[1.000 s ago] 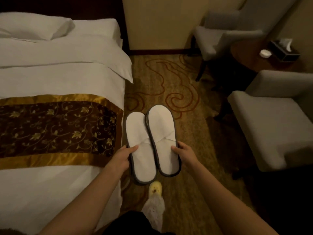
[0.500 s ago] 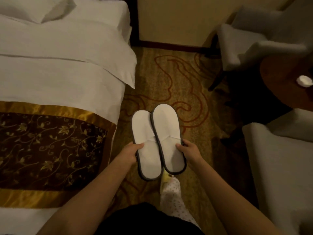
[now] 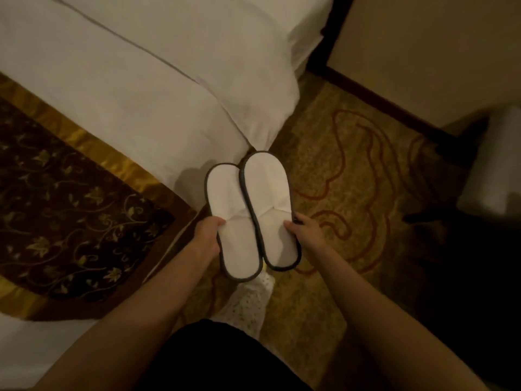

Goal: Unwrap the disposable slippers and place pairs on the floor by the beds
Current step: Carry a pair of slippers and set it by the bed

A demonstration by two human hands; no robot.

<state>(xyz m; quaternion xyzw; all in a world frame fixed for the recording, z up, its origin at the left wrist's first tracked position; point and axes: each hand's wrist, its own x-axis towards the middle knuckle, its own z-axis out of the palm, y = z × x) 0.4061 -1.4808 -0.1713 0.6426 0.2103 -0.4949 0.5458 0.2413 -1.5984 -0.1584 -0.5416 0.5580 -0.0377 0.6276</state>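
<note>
1. While the pair is held above the carpet beside the bed, the left hand pinches the outer edge of the left slipper and the right hand pinches the outer edge of the right slipper; the two overlap slightly along their inner edges.
2. To do this step well, I judge that both slippers should go down together, soles flat, and be eased apart so they lie side by side without overlap.
3. A spot on open carpet just beside the bed's edge, clear of the hanging white sheet, looks best.
4. They are light and floppy, so releasing only once they rest on the floor should keep them aligned.
5. Compared with the earlier frames, the view has swung towards the bed; the armchairs and round side table have mostly left the frame.
6. The grip on both slippers is unchanged, and the pair now sits nearer the sheet's corner.
</note>
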